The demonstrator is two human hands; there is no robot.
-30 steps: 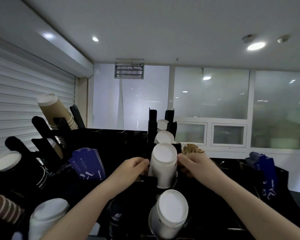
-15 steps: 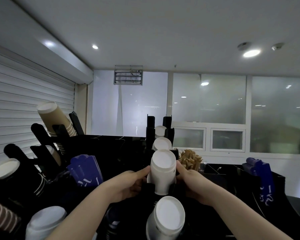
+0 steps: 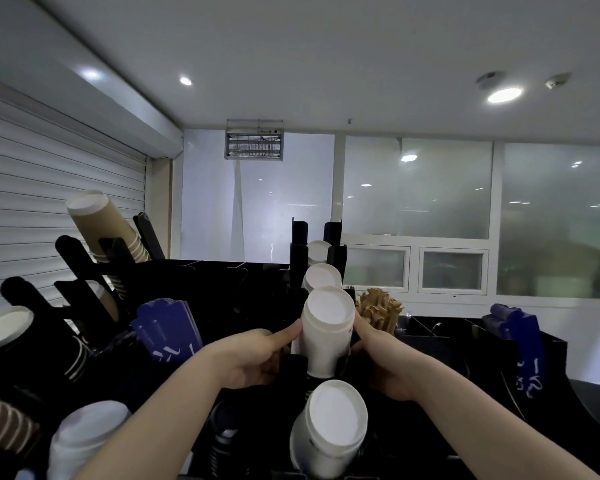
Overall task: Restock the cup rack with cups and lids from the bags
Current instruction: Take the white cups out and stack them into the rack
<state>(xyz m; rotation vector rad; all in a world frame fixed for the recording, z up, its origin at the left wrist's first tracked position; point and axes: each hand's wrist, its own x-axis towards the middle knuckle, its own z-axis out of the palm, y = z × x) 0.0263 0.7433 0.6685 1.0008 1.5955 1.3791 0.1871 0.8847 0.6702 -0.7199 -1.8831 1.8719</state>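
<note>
Far to the left of the white cup stack, a roller shutter covers the wall. Left of the stack and a little lower, dark cups with a white base lean in the black cup rack. Lower still, at the bottom edge, sit brown striped cups and a white cup pile. Up and to the left of the stack, a kraft-brown cup column tilts leftward between rack uprights. Closer on the left, blue cup sleeves stand packed together.

The left hand meets the stack's left side. Its thumb lies straight along the cup wall, touching it, and the other fingers curl under beside a rack post. Whether those fingers reach the cup cannot be told.

The stack sits base-up in the rack's middle row, tilted toward the camera, its lower end between two posts. Directly behind it stand two more white stacks. Directly in front of it and lower, a near white stack leans the same way.

The right hand holds the stack's right side. One finger presses up along the cup wall; the rest fold low, partly hidden by a post. Just right of the stack, behind that hand, stands a bundle of tan stirrer sticks. Far to the right, more blue sleeves stand upright.
</note>
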